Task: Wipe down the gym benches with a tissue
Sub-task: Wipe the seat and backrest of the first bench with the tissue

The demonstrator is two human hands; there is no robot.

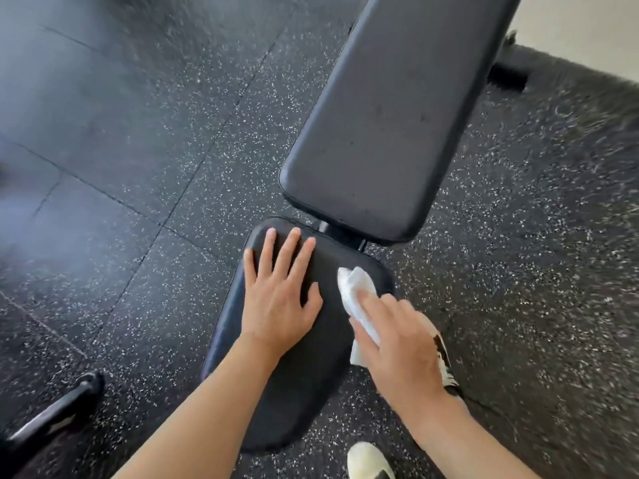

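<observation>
Smooth black vinyl on the seat pad [304,382], rounded at the corners, narrowing toward the near end. Beyond it, across a narrow gap with a bit of dark metal frame, a long back pad [387,126] of the same matte padding, faintly scuffed and dusty. Underneath, black rubber floor tiles [138,140] flecked with white, seams showing between squares.

Left hand [280,299] flat on the seat pad's far left part, fingers straight and spread apart, thumb out to the right, palm pressing down. Right hand [397,340] at the seat pad's right edge, fingers lying together over a crumpled white tissue [356,299], holding it against the vinyl. Soft, creased paper, bunched into a loose wad; one end poking out past the fingertips toward the back pad, another flap hanging out beneath the palm side, the middle hidden under the fingers.

Pale shoe [366,461] at the bottom edge, on the flecked rubber.
</observation>
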